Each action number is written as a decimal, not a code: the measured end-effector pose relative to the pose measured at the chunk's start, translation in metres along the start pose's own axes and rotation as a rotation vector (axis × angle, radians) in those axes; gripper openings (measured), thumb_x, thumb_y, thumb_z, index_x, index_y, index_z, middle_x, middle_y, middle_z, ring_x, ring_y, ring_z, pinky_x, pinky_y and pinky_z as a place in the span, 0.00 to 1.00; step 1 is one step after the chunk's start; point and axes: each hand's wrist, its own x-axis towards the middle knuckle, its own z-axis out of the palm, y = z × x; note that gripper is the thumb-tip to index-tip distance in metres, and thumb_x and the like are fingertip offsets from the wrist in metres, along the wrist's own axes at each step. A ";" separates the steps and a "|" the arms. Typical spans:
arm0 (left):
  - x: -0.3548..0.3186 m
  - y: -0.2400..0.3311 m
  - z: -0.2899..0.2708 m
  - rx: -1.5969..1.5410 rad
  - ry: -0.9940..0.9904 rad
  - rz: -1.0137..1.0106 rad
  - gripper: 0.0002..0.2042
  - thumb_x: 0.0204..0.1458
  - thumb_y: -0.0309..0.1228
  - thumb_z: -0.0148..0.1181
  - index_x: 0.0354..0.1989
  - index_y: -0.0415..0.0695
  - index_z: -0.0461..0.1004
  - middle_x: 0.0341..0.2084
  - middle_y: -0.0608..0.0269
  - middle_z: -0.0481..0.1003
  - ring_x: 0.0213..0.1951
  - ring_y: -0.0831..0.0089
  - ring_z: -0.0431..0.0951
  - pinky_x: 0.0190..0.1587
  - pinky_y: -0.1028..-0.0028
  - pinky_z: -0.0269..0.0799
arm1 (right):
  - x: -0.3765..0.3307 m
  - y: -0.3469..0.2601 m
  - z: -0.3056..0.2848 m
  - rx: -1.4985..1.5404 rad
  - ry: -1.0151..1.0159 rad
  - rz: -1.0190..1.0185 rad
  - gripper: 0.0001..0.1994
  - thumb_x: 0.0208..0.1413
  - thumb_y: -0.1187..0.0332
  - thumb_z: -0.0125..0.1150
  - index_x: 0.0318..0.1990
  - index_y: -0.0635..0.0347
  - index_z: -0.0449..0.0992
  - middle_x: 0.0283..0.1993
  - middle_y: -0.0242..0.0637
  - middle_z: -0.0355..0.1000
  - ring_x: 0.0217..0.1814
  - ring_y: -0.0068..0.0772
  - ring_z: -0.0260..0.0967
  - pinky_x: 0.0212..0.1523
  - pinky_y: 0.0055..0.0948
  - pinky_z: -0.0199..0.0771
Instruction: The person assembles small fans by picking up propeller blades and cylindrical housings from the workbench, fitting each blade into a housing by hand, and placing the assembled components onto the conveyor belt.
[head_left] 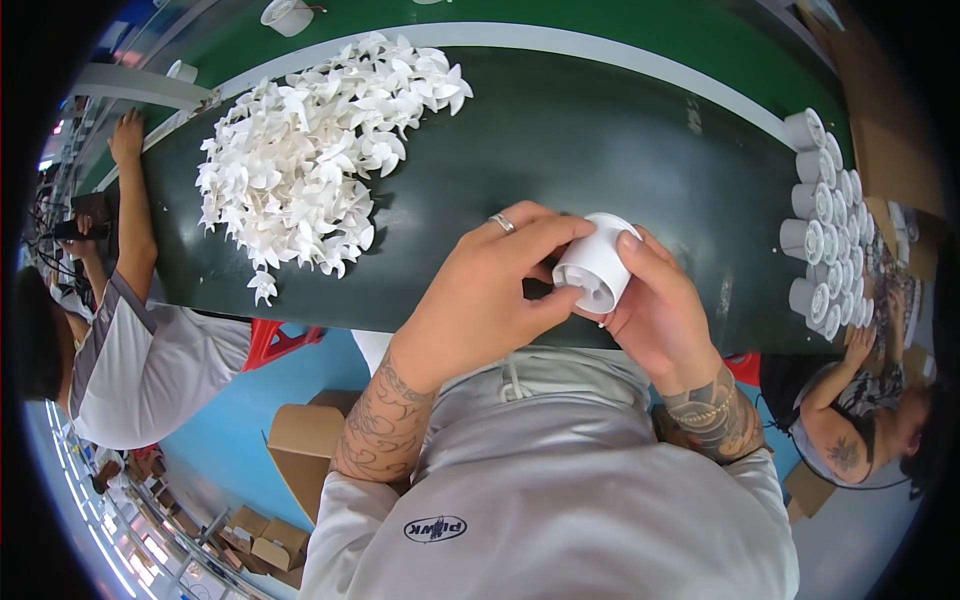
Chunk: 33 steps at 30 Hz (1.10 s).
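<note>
In front of my waist, over the near edge of the dark green table (560, 130), both hands hold a white plastic cylindrical housing (600, 250). Its open end is tilted toward me, and white inner parts show inside. My left hand (485, 280), with a ring on one finger, is closed on the housing's left side, its thumb at the open end. From the right, my right hand (665, 305) wraps round it, thumb on the wall. Whether the left fingertips also pinch a small part is hidden. Left of my hands lies a large heap of small white bladed propellers (300, 160).
Several rows of white cylindrical units (825, 215) stand at the table's right end. A white rail (560, 38) bounds the far side, with a green surface beyond. People sit at left and right. A cardboard box (305, 440) stands on the floor behind my left arm.
</note>
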 end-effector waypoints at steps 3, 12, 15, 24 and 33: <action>0.003 -0.008 -0.013 0.092 -0.069 0.078 0.20 0.44 0.18 0.66 0.49 0.38 0.75 0.47 0.55 0.74 0.36 0.71 0.80 0.39 0.74 0.81 | 0.004 -0.010 -0.013 0.013 0.006 -0.007 0.14 0.63 0.60 0.56 0.49 0.60 0.70 0.46 0.37 0.73 0.45 0.28 0.74 0.43 0.29 0.78; 0.067 -0.032 -0.023 1.248 0.506 0.040 0.23 0.54 0.35 0.59 0.60 0.49 0.68 0.59 0.40 0.67 0.33 0.50 0.81 0.30 0.61 0.79 | 0.178 -0.141 -0.075 -1.499 0.577 -1.443 0.15 0.48 0.67 0.70 0.40 0.63 0.74 0.40 0.48 0.72 0.41 0.49 0.72 0.42 0.39 0.73; 0.065 -0.036 -0.029 1.316 0.449 0.004 0.19 0.55 0.33 0.58 0.56 0.47 0.70 0.58 0.46 0.69 0.32 0.52 0.81 0.29 0.62 0.79 | 0.187 -0.142 -0.065 -1.344 0.521 -1.301 0.15 0.47 0.70 0.70 0.41 0.63 0.72 0.40 0.48 0.73 0.42 0.49 0.72 0.44 0.38 0.74; 0.062 -0.035 -0.032 1.064 0.408 0.152 0.13 0.53 0.25 0.58 0.47 0.40 0.72 0.45 0.54 0.75 0.36 0.53 0.80 0.34 0.62 0.77 | 0.071 -0.208 -0.093 -2.177 1.340 -0.756 0.31 0.44 0.60 0.70 0.58 0.58 0.68 0.58 0.49 0.67 0.64 0.53 0.59 0.58 0.57 0.60; 0.040 -0.034 -0.033 0.829 0.354 -0.034 0.20 0.49 0.25 0.63 0.52 0.40 0.70 0.49 0.50 0.67 0.30 0.54 0.77 0.33 0.60 0.76 | 0.057 -0.216 -0.108 -2.301 0.940 -0.523 0.18 0.47 0.71 0.64 0.49 0.62 0.75 0.41 0.50 0.76 0.51 0.54 0.71 0.59 0.46 0.65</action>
